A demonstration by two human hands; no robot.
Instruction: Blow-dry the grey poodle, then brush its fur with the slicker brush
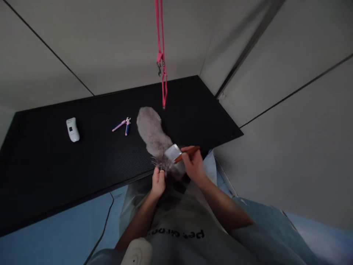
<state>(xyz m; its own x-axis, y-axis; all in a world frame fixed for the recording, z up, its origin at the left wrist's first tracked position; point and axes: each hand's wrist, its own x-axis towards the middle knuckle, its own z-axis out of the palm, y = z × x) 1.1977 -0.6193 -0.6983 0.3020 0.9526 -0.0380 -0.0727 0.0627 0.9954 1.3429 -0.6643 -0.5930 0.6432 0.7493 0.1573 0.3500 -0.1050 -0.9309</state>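
Note:
On the black table lies a grey, short-coated animal that looks like a cat [151,130], its rear toward the wall and its longer-furred head end at the near edge. My left hand [159,181] is closed at that head end, fingers against the longer fur; exactly which part it grips is hidden. A slicker brush [173,152] with a reddish-brown wooden handle is in my right hand [194,165], fingers wrapped round the handle. The brush head rests at the cat's neck fur, its pale back facing up.
Nail clippers [126,123] with pink and blue handles lie left of the cat. Farther left is a white hair clipper-like device [72,129]. A pink grooming loop [164,90] hangs above the black table [55,176]. Grey walls stand behind and to the right.

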